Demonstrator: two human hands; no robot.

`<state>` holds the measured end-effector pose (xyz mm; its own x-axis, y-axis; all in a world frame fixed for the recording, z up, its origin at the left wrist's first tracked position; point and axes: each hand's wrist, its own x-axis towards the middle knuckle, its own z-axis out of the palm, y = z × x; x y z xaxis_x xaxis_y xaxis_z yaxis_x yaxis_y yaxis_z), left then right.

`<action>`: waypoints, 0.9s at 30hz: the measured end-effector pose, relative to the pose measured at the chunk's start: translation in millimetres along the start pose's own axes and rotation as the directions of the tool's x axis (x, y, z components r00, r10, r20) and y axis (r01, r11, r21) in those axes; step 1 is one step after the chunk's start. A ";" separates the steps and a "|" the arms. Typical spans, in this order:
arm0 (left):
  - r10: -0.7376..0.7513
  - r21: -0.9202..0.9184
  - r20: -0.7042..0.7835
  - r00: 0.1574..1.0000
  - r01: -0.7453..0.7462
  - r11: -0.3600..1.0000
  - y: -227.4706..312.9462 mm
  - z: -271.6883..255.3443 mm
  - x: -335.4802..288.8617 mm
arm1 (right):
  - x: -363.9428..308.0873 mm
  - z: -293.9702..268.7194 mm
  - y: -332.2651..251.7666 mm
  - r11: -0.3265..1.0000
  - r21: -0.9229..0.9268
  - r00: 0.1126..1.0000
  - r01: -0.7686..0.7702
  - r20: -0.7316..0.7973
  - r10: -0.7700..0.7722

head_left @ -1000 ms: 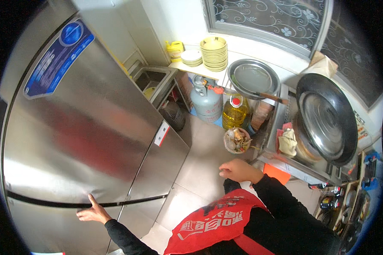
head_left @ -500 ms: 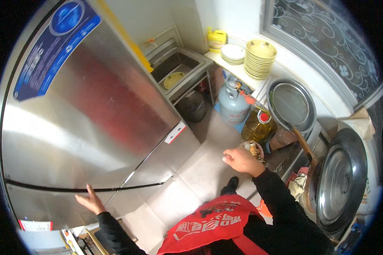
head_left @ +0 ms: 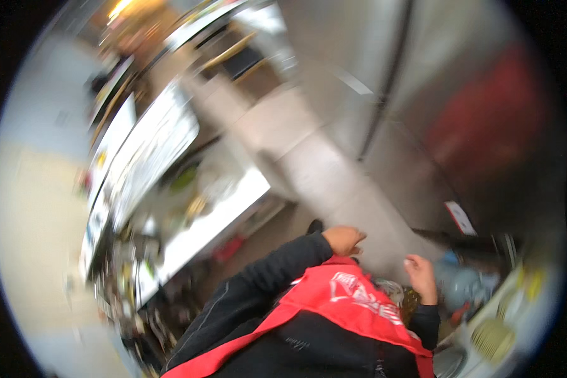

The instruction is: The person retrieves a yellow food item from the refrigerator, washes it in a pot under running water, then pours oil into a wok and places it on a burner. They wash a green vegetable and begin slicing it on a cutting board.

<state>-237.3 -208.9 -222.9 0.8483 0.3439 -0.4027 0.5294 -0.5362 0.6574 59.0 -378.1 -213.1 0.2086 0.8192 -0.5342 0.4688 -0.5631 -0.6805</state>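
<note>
I am seeing two hands, both empty, in a heavily blurred view. My left hand (head_left: pixel 343 239) is hovering in front of my chest with the fingers curled loosely inward, gripping nothing. My right hand (head_left: pixel 421 277) is raised just to the right of it, fingers half bent and slack, also holding nothing; the two hands are sitting near each other but apart. Both forearms are coming up from the lower edge in dark sleeves, bent at the elbow, over one red apron (head_left: pixel 353 299).

Nearest the right hand, just beyond it to the right, one pale blue gas cylinder (head_left: pixel 469 283) is standing on the floor; the hand is not touching it. One tall steel refrigerator (head_left: pixel 479 107) is filling the far right, with a dark seam running down between its two doors and one small white tag low on its front. One stack of pale plates (head_left: pixel 494 337) is sitting at the near right edge, though the blur is keeping me from counting them.

On the left, one long table (head_left: pixel 201 220) is running away from me, crowded with things too smeared to number. Between its edge and the refrigerator, a strip of pale tiled floor (head_left: pixel 321 170) is lying open, giving the widest free room, directly beyond my hands.
</note>
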 end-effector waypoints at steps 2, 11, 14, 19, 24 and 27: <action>-0.179 0.052 -0.355 0.918 0.210 0.976 -3.9 16.9 -51.4 | 22.6 -1.4 -2.3 0.971 -0.156 0.982 0.179 0.093 -0.166; -0.803 -0.614 -0.548 0.234 0.540 0.576 -29.7 169.3 -281.4 | 67.2 129.2 -197.4 0.577 -0.388 0.692 0.719 0.469 -0.549; -0.869 -0.747 -0.483 0.111 0.466 0.474 -44.5 207.3 -315.8 | 56.0 213.3 -268.1 0.518 -0.255 0.555 0.816 0.594 -0.582; -0.875 -0.824 -0.484 0.002 0.337 0.456 -90.1 208.1 -365.0 | 53.0 353.0 -354.5 0.471 -0.131 0.431 0.873 0.659 -0.616; -0.803 -0.797 -0.588 -0.100 0.241 0.554 -158.4 162.1 -426.0 | 110.6 486.3 -413.3 0.251 -0.250 0.333 0.935 0.374 -0.866; -0.754 -0.747 -0.652 -0.074 0.234 0.622 -199.2 123.9 -450.7 | 136.8 533.0 -418.3 0.210 -0.489 0.425 0.846 0.382 -0.821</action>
<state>-723.8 -352.6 -251.3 -0.4692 0.8816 -0.0506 0.5204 0.3224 0.7908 -566.0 -88.3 -268.8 -0.6242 0.7686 0.1402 0.6950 0.6282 -0.3499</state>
